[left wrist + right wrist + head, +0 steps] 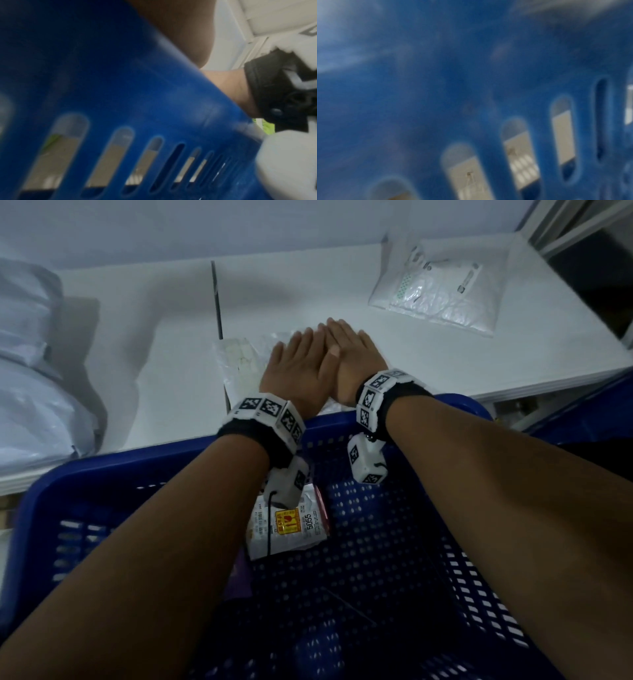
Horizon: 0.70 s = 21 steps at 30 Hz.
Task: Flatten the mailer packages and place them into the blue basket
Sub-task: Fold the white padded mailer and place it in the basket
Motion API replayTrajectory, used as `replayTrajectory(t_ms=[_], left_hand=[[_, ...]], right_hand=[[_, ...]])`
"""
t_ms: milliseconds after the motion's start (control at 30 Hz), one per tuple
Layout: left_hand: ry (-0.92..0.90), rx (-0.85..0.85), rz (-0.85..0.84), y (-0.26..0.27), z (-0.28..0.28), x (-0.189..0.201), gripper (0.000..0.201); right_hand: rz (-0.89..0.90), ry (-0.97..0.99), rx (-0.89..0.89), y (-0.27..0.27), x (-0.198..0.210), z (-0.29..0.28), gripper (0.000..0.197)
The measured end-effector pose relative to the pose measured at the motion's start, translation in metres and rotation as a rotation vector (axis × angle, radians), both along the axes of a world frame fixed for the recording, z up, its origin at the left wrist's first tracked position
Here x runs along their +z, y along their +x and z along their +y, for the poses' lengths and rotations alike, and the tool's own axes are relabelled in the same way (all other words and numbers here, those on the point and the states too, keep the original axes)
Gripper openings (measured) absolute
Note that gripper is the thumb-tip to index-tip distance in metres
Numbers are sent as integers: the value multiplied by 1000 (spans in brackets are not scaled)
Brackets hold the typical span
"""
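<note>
One clear mailer (239, 361) lies flat on the white table, just past the blue basket's (85, 474) far rim, mostly covered. Second white bubble mailer (442, 292) sits far right. A labelled one (291, 525) is already flat inside the basket.

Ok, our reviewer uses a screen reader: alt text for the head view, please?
Both hands, left hand and right hand, press flat on a clear mailer on the white table. A labelled package lies in the blue basket.
</note>
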State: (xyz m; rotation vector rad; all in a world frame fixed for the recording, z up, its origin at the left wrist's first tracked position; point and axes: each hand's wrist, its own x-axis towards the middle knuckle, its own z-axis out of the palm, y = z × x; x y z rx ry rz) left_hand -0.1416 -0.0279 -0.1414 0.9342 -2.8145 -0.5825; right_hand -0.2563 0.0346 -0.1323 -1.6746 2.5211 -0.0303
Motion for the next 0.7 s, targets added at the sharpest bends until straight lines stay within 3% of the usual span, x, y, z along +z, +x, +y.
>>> replayTrajectory(t_ms=[233,500,700], left_hand=[[-127,77,-143,18,-14,0,62],[-145,226,-150,75,-55,-4,64],[-151,259,-149,77,-51,-1,65]], right_hand=[[-7,-49,-29,1,-3,-3,63],[-43,-38,-12,0,-3,-3,65],[231,234,63,13,30,-22,69]])
